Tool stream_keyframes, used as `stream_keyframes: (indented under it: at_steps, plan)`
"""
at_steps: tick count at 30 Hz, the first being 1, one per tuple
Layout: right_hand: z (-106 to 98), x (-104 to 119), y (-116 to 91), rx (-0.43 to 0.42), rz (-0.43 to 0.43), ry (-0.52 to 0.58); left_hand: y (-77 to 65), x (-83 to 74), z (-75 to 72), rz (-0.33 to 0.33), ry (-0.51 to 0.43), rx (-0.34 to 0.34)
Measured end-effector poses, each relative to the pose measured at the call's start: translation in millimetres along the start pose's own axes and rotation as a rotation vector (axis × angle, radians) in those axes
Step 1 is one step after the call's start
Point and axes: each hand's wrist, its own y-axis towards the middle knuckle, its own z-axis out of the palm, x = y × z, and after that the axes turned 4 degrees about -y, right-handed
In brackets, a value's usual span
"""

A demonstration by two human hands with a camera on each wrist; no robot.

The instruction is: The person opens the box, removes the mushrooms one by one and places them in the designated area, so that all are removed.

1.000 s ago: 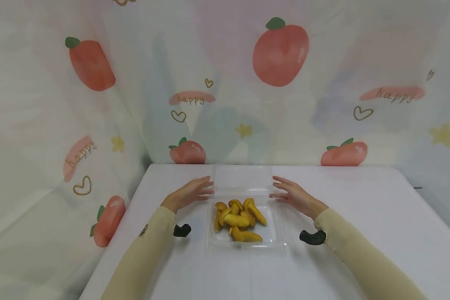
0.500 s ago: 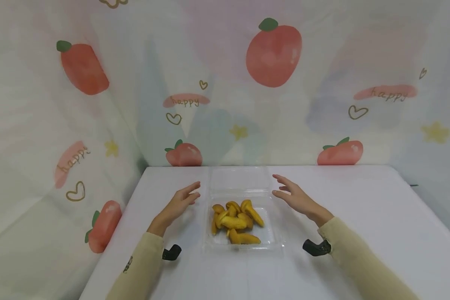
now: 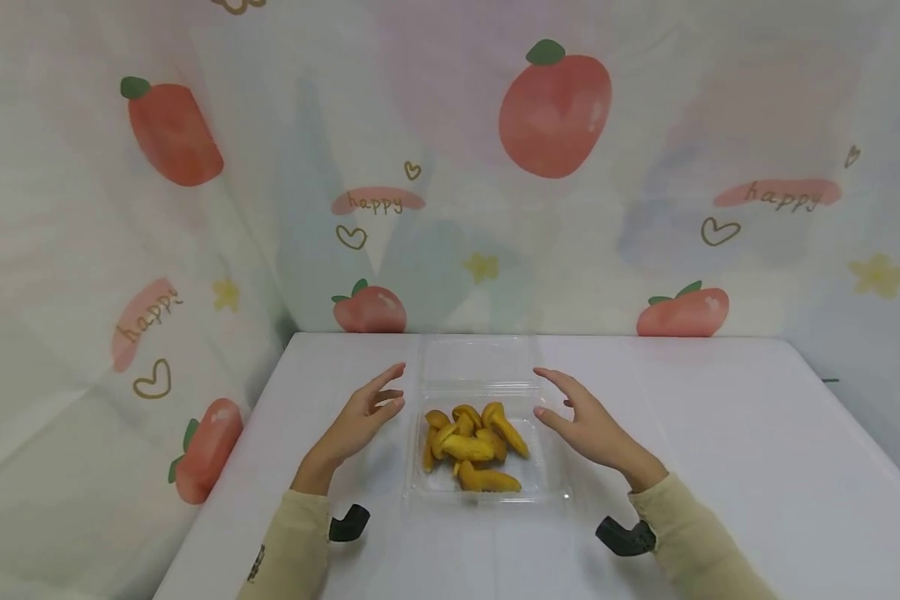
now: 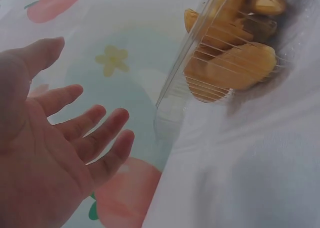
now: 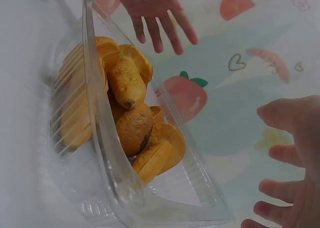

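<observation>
A clear plastic clamshell box sits on the table, its transparent lid swung back toward the wall. Inside lie several yellow-orange mushrooms, mostly heaped together, with one apart near the front wall. My left hand hovers just left of the box, fingers relaxed and holding nothing; the left wrist view shows its spread fingers apart from the box wall. On the other side, my right hand hovers close to the box's right rim, thumb and fingers apart. Its palm holds nothing in the right wrist view.
The white table extends to both sides and in front of the box. A fabric backdrop printed with fruit and hearts rises behind and on the left. Black curved pieces stick out beside both cuffs.
My left hand has drawn back from beside the lid, leftward and toward me. My right hand has come slightly toward me. The box and mushrooms stay in place.
</observation>
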Motion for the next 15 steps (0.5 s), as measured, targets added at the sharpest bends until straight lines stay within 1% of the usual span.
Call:
stream_keyframes:
  at_steps: [3,6,10,15]
  plan:
    - [2,1,-6,-0.007,-0.002,0.001,-3.9,-0.1,2.1,0.003,0.029,0.024]
    - [5,2,-7,-0.022,-0.026,0.011,-6.7,0.2,2.7,0.008,0.049,0.022]
    - [8,3,-5,-0.061,-0.07,0.009,-6.4,-1.0,4.9,0.021,0.094,0.02]
    - [14,4,-4,-0.078,-0.116,-0.006,-5.5,-5.0,7.7,0.004,0.175,0.054]
